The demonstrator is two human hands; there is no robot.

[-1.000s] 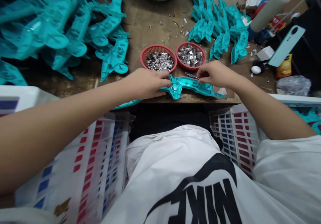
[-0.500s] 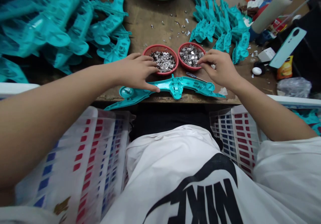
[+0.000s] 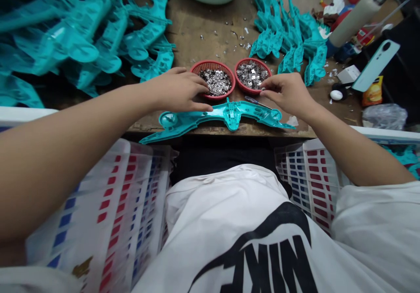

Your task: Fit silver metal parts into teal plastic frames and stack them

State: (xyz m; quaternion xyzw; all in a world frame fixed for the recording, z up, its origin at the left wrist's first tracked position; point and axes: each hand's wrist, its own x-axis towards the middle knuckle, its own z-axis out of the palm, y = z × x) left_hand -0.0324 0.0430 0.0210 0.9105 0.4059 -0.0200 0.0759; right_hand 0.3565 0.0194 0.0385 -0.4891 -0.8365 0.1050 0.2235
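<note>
Head view: you look down over your forearms at the front edge of a wooden work surface (image 3: 200, 30).

Left hand (image 3: 177, 92): open, palm down, fingers spread, at 9 o'clock from the part's middle; the thumb tip sits just above the part, and the pictures don't settle whether it touches.

Right hand (image 3: 288, 95): fingertips drawn together by the right basket's rim, at 2 o'clock from the part's middle. Whether they pinch anything, you cannot tell from here.

Teal moulded plastic part (image 3: 231, 117): lying flat at the surface's front edge, its long axis running 9 to 3 o'clock, left end jutting past the edge. It passes just under both hands, and your right hand is the nearer to its right arm.

Slim blue-handled tool (image 3: 254, 101): lying just beneath your right fingers, against the part's upper side.

Red mesh baskets (image 3: 194, 70) (image 3: 264, 67): side by side at 12 o'clock from the part, both heaped with small silvery metal pieces (image 3: 216, 82).

Rest: teal part stacks (image 3: 68, 43) (image 3: 288, 34) at 10 and 1 o'clock; white crates with red and blue markings (image 3: 108, 205) beside your lap.
</note>
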